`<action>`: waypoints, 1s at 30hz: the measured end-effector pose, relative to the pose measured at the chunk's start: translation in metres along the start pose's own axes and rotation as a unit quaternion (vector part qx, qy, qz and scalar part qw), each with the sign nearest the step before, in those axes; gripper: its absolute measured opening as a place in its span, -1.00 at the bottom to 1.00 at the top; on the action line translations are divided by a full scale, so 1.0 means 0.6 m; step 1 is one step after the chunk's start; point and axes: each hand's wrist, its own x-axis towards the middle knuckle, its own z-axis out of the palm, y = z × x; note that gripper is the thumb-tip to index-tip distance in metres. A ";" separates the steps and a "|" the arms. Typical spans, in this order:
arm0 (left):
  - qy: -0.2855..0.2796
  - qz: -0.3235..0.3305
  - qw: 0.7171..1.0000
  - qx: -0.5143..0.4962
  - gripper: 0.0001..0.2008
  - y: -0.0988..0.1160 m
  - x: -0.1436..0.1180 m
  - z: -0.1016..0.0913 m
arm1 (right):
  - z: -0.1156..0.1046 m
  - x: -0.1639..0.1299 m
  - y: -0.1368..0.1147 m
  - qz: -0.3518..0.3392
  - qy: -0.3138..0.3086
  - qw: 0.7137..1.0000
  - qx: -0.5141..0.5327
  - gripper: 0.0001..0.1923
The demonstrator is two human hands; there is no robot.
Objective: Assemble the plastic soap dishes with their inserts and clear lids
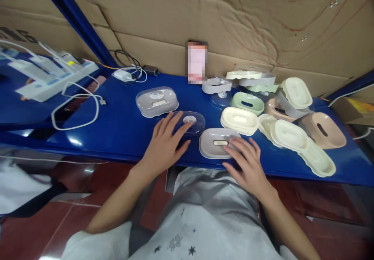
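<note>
My left hand [166, 141] lies with fingers spread over the near-left side of a clear plastic lid [196, 127] that carries a round sticker. My right hand [245, 160] has its fingers apart, the tips resting on the right part of a grey oval soap dish [209, 145] with a cream insert in its middle slot. Behind the left hand sits another grey soap dish [146, 106], covered by a clear lid with a sticker. Whether the left fingers press on the clear lid or hover just above it, I cannot tell.
At right are cream trays [239, 120], a green dish [248, 103], a peach dish [329, 131] and several more parts. A phone [197, 62] leans on the cardboard [152, 22]. Left lie a white cable [96, 114], a charger [122, 75] and a power strip [58, 83] on the blue table [117, 135].
</note>
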 end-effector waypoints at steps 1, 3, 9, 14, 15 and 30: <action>-0.005 -0.018 1.000 0.012 -0.56 -0.010 -0.003 -0.002 | 0.001 0.000 0.001 0.011 0.002 1.000 0.021 -0.35; -0.004 -0.023 1.000 0.013 -0.59 -0.025 -0.008 -0.003 | 0.003 0.000 0.001 0.025 -0.002 0.998 0.053 -0.31; 0.068 -0.018 0.997 -0.005 -0.67 -0.025 -0.007 -0.010 | 0.009 -0.001 -0.007 0.076 -0.005 0.996 0.042 -0.19; 0.078 0.029 0.988 -0.130 -0.71 0.030 0.006 -0.003 | 0.010 0.001 -0.006 0.105 0.014 0.992 0.063 -0.03; 0.071 0.052 0.987 -0.137 -0.71 0.043 0.009 0.001 | 0.009 0.001 -0.005 0.103 0.010 0.993 0.062 -0.03; 0.035 0.138 0.985 -0.098 -0.60 0.063 0.017 0.020 | 0.012 0.000 -0.002 0.067 0.052 0.995 0.055 -0.08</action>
